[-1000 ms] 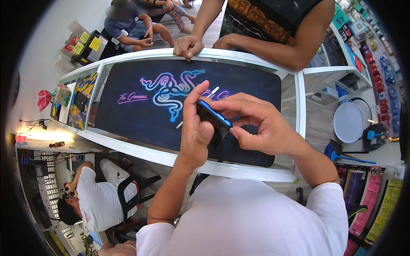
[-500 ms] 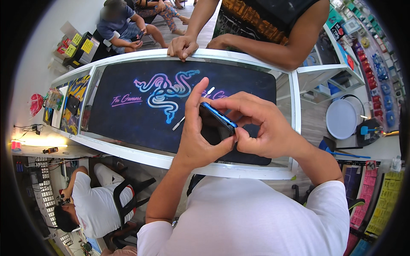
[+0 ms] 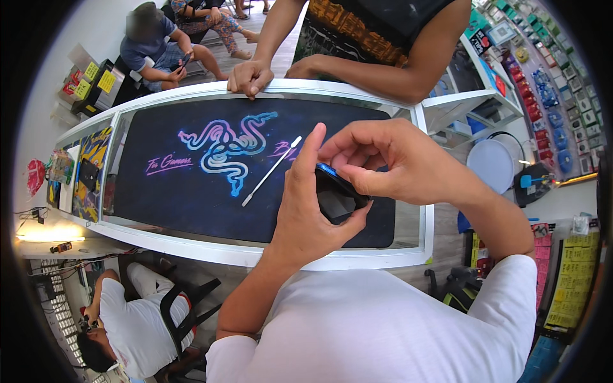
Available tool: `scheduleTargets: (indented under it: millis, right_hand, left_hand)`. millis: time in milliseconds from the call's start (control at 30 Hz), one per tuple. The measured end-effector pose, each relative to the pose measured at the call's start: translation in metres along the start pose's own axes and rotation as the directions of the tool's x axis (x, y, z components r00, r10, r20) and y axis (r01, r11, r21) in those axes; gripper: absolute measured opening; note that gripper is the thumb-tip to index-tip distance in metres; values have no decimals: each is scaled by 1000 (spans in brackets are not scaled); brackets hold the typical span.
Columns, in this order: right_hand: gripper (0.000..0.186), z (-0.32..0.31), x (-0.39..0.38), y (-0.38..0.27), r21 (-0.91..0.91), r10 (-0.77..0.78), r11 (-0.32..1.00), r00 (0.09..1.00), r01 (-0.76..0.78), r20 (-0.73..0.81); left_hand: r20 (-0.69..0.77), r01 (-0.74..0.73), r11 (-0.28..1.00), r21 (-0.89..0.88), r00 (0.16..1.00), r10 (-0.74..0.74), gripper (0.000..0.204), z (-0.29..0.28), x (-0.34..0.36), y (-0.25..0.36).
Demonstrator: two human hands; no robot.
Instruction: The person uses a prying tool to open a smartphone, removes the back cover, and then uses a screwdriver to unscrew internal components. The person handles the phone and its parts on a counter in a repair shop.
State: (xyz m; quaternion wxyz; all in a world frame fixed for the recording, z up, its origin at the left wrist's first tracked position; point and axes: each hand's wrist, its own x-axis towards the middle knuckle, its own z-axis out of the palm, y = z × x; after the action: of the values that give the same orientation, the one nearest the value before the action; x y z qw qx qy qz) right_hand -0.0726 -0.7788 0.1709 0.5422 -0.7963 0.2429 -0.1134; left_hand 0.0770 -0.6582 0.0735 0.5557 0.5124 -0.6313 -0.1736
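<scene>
Left hand (image 3: 310,214) wraps the phone (image 3: 333,199), so a good chunk of its back and sides is hidden. Right hand (image 3: 412,159) covers part of the blue edge, and I can't tell what's between those fingertips, if anything. Lettering on the dark mat (image 3: 172,204) is partly blocked too. 1 person across the counter (image 3: 377,258) gets cut off up top. 1 seated person's (image 3: 150,51) face is blurred. Print on the yellow tags (image 3: 571,281): too tiny.

the light is bright — edges bow, corners blacken.
</scene>
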Motion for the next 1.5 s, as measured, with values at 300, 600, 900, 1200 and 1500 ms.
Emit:
scheduleTargets:
  millis: [300, 600, 900, 1200, 1500]
  right_hand:
    - [30, -6, 6, -19, -120, 91, 989, 993, -81, 78]
    - [29, -5, 14, -30, -251, 102, 965, 992, -80, 73]
    - [27, -4, 19, -37, -198, 195, 964, 977, -176, 83]
    - [24, 1, 14, -49, -330, 217, 926, 974, -185, 64]
    - [33, 7, 16, -43, -354, 209, 919, 975, -173, 68]
  left_hand:
    - [-32, -30, 997, -65, 999, 28, 118, 8, 2, -8]
    - [-32, -11, 996, -91, 999, 8, 118, 10, 3, -9]
    - [-73, -70, 995, -69, 995, 65, 117, 11, 2, -8]
    - [-148, -72, 991, -113, 987, 55, 121, 19, -6, -13]
    - [-166, 62, 995, -77, 983, -74, 118, 25, -25, -16]
